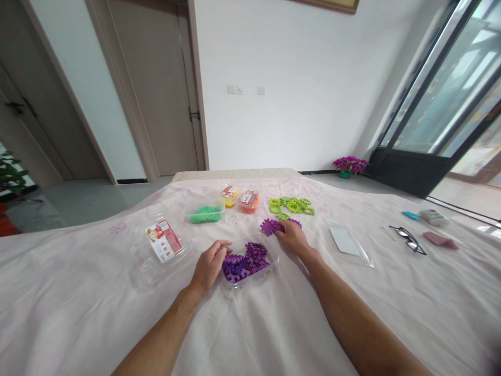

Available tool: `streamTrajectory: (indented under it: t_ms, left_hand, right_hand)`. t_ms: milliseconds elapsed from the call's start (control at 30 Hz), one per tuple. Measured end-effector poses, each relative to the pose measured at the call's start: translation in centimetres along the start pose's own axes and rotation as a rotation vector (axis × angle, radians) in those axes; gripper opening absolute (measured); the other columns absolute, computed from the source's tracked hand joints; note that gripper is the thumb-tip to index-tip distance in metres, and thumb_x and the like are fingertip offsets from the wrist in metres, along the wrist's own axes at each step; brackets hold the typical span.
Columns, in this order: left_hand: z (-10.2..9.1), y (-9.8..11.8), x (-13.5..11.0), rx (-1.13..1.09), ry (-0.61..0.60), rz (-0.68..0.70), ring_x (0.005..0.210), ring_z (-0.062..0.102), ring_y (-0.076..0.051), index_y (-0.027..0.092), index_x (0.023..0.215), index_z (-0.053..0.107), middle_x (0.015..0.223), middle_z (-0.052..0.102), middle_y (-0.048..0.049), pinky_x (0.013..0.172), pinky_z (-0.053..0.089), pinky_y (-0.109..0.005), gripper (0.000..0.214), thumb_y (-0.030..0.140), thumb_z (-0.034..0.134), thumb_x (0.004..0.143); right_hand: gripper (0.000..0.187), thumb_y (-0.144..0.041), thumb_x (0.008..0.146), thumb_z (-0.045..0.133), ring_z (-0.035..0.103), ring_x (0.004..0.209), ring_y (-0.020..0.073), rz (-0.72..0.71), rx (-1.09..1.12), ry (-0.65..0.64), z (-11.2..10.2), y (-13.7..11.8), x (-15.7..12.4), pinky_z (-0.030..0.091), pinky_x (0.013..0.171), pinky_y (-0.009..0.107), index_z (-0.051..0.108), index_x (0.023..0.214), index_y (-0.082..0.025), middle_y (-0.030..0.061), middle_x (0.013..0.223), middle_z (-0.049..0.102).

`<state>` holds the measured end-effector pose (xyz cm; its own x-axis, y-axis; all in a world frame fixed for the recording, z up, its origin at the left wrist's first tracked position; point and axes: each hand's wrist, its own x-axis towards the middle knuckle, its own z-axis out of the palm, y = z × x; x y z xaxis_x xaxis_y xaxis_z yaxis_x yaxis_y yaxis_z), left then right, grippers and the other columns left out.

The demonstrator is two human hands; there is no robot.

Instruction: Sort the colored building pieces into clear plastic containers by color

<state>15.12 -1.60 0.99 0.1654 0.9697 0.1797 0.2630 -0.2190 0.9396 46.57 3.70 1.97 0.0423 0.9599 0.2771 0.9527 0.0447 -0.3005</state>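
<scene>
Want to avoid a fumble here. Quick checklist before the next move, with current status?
1. Left hand at the near tub: ok, touching its left side.
2. Near tub uncovered: ok, the purple pieces inside lie exposed.
3. Right hand on the loose purple pieces beyond the tub: ok, fingers on them; grip firmness cannot tell.
4. Lime pieces separate from the loose purple ones: cannot tell, they lie very close.
5. Glasses away from the right arm: ok, well off to its right.
</scene>
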Motion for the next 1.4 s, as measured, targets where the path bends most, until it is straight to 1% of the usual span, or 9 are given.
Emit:
streamTrajectory:
  t_ms: [200, 500, 567, 700, 800, 1000, 1100, 1200, 1400]
  left_hand:
    - [-0.1, 0.0, 0.0, 0.014, -0.001, 0.004, 0.096, 0.071, -0.022, 0.020, 0.111, 0.069, 0.102, 0.077, -0.0065, 0.089, 0.052, -0.031, 0.036, 0.039, 0.046, 0.091]
    - [0.0, 0.0, 0.0, 0.003, -0.003, -0.007, 0.097, 0.071, -0.022, 0.019, 0.112, 0.068, 0.100, 0.077, -0.0073, 0.089, 0.053, -0.032, 0.035, 0.038, 0.046, 0.091]
    - [0.0, 0.0, 0.0, -0.001, -0.001, -0.006, 0.096, 0.071, -0.022, 0.019, 0.111, 0.068, 0.101, 0.077, -0.0072, 0.089, 0.053, -0.032, 0.036, 0.038, 0.046, 0.091]
    - [0.0, 0.1, -0.1, -0.007, -0.004, -0.008, 0.097, 0.072, -0.022, 0.020, 0.112, 0.068, 0.102, 0.077, -0.0071, 0.089, 0.052, -0.032, 0.036, 0.039, 0.046, 0.091]
    - [-0.1, 0.1, -0.1, -0.010, -0.009, -0.009, 0.097, 0.071, -0.022, 0.020, 0.113, 0.068, 0.101, 0.077, -0.0073, 0.090, 0.052, -0.032, 0.036, 0.039, 0.046, 0.091]
    - [-0.1, -0.4, 0.1, -0.008, -0.012, -0.013, 0.097, 0.071, -0.022, 0.019, 0.113, 0.068, 0.100, 0.077, -0.0072, 0.089, 0.053, -0.031, 0.037, 0.039, 0.046, 0.091]
    - [0.0, -0.6, 0.2, -0.009, -0.015, -0.002, 0.097, 0.071, -0.022, 0.019, 0.114, 0.067, 0.100, 0.077, -0.0076, 0.089, 0.053, -0.031, 0.037, 0.040, 0.046, 0.091]
    - [0.0, -0.6, 0.2, -0.014, -0.018, 0.002, 0.097, 0.071, -0.022, 0.019, 0.114, 0.067, 0.100, 0.076, -0.0074, 0.089, 0.053, -0.031, 0.036, 0.040, 0.047, 0.092]
    - [0.0, -0.4, 0.2, -0.011, -0.021, 0.005, 0.098, 0.071, -0.022, 0.019, 0.113, 0.067, 0.100, 0.076, -0.0071, 0.090, 0.052, -0.032, 0.036, 0.041, 0.047, 0.092]
  right_hand:
    - [0.016, -0.029, 0.087, 0.057, 0.063, 0.095, 0.0213, 0.021, -0.020, -0.049, -0.3, -0.2, 0.1, 0.037, 0.075, 0.026, 0.069, 0.095, -0.021, 0.0058, 0.100, 0.073]
    - [0.017, -0.028, 0.088, 0.055, 0.063, 0.093, 0.0207, -0.022, 0.009, -0.026, -0.1, -0.1, -0.1, 0.038, 0.077, 0.026, 0.068, 0.094, -0.021, 0.0058, 0.098, 0.073]
    - [0.020, -0.028, 0.088, 0.055, 0.063, 0.094, 0.0214, -0.022, 0.043, -0.001, 0.2, 0.0, 0.0, 0.040, 0.079, 0.027, 0.069, 0.101, -0.021, 0.0061, 0.101, 0.073]
    - [0.041, -0.028, 0.086, 0.057, 0.065, 0.095, 0.0223, 0.070, 0.186, 0.110, 0.6, 0.0, 0.3, 0.044, 0.082, 0.029, 0.061, 0.127, -0.020, 0.0070, 0.107, 0.073]
    - [0.040, -0.031, 0.086, 0.057, 0.065, 0.085, 0.0210, 0.082, 0.341, 0.164, 0.5, -0.3, 0.7, 0.047, 0.078, 0.030, 0.065, 0.123, -0.018, 0.0054, 0.097, 0.073]
    - [0.039, -0.033, 0.086, 0.057, 0.061, 0.068, 0.0162, -0.073, 0.682, 0.152, -1.0, -2.5, 0.8, 0.048, 0.065, 0.027, 0.069, 0.120, -0.017, 0.0012, 0.077, 0.068]
    - [0.036, -0.031, 0.084, 0.063, 0.058, 0.064, 0.0140, -0.148, 0.699, 0.154, -2.4, -4.3, 0.3, 0.046, 0.061, 0.025, 0.071, 0.117, -0.017, -0.0004, 0.073, 0.066]
    - [0.028, -0.029, 0.084, 0.065, 0.059, 0.063, 0.0129, -0.221, 0.725, 0.074, -3.7, -5.8, -0.4, 0.046, 0.061, 0.024, 0.073, 0.108, -0.018, 0.0011, 0.077, 0.069]
    - [0.022, -0.022, 0.083, 0.066, 0.067, 0.076, 0.0154, -0.344, 0.652, -0.052, -5.5, -7.4, -1.4, 0.050, 0.069, 0.025, 0.077, 0.101, -0.020, 0.0044, 0.092, 0.075]
